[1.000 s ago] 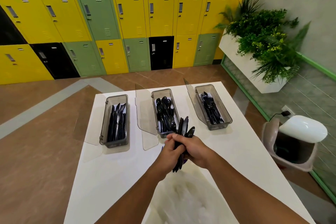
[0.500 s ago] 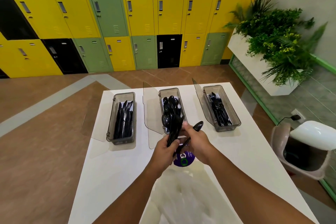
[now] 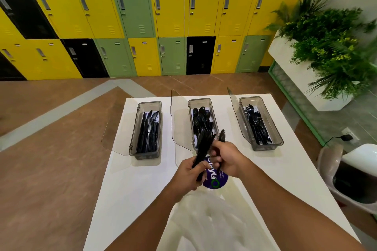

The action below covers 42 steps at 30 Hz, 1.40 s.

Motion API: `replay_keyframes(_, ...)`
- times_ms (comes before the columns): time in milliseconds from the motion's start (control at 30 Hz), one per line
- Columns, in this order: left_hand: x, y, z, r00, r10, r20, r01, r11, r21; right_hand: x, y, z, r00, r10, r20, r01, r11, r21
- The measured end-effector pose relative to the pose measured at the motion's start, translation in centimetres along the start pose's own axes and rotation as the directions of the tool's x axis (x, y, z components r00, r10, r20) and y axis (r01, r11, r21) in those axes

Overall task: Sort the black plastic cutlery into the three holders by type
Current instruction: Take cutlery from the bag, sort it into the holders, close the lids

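one glossy black spoon (image 3: 222, 135) pinched in right hand (image 3: 226, 158); left hand (image 3: 189, 175) grips a fanned cutlery bundle (image 3: 204, 146).

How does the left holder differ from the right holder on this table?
The left holder contains knives; the right holder contains forks. The left lid leans far outward, past the edge of the table, while the right lid stands nearly upright. Both holders are long, grey, see-through boxes, open, on the table.
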<state>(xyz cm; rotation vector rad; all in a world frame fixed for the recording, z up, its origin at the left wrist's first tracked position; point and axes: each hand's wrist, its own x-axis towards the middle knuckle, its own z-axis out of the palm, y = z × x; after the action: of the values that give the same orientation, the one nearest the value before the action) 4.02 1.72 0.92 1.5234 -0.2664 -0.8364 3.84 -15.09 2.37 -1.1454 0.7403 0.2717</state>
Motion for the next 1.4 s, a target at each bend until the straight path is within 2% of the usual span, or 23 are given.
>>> replay_keyframes(67, 0.0, 0.2, -0.4, 1.000, 0.002, 0.003, -0.002, 1.000, -0.017, 0.1, 0.5, 0.2, 0.990, 0.068, 0.120, -0.070, 0.998, 0.009)
replay_keyframes(133, 0.1, 0.5, -0.6, 1.000, 0.010, 0.016, -0.009, 0.999, -0.034, 0.1, 0.8, 0.5, 0.980, 0.090, 0.180, -0.091, 0.996, -0.005)
replay_keyframes(433, 1.2, 0.8, -1.4, 0.997, -0.008, 0.078, 0.026, 0.973, -0.231, 2.1, 0.4, 1.5, 0.951, 0.066, 0.301, -0.089, 0.994, 0.065)
replay_keyframes(533, 1.8, 0.4, -1.9, 0.998, 0.008, 0.056, 0.005, 0.974, -0.229, 3.0, 0.1, 1.6, 0.943, 0.021, 0.333, -0.048, 0.996, 0.071)
replay_keyframes(600, 2.3, 0.0, -2.1, 1.000, 0.004, 0.022, 0.001, 0.975, -0.220, 3.6, -0.3, 1.9, 0.961, 0.003, 0.275, -0.034, 0.994, 0.107)
replay_keyframes(700, 2.8, -0.2, -2.3, 0.998, -0.014, -0.064, 0.000, 0.976, -0.217, 4.4, -1.5, 2.6, 0.993, -0.030, 0.118, 0.000, 0.968, 0.251)
replay_keyframes(833, 3.2, -0.9, -2.7, 0.987, -0.039, -0.155, 0.007, 0.979, -0.202, 6.0, -3.6, 2.8, 0.996, -0.047, -0.072, 0.071, 0.922, 0.381)
replay_keyframes(900, 3.2, -1.2, -2.9, 0.986, -0.051, -0.159, 0.015, 0.975, -0.222, 6.9, -4.5, 2.8, 0.991, -0.043, -0.127, 0.084, 0.938, 0.336)
replay_keyframes(1000, 3.1, -1.4, -3.2, 0.989, -0.054, -0.140, 0.018, 0.969, -0.246, 8.2, -4.9, 2.4, 0.983, -0.027, -0.182, 0.049, 0.992, 0.119)
replay_keyframes(1133, 3.2, -1.3, -3.4, 0.992, -0.052, -0.112, 0.022, 0.968, -0.252, 9.4, -4.6, 2.2, 0.978, -0.039, -0.205, 0.009, 0.989, -0.145)
replay_keyframes(1400, 3.2, -1.0, -3.6, 0.992, -0.033, -0.125, -0.001, 0.964, -0.267, 10.2, -4.3, 2.0, 0.917, -0.292, -0.271, 0.179, 0.910, -0.374)
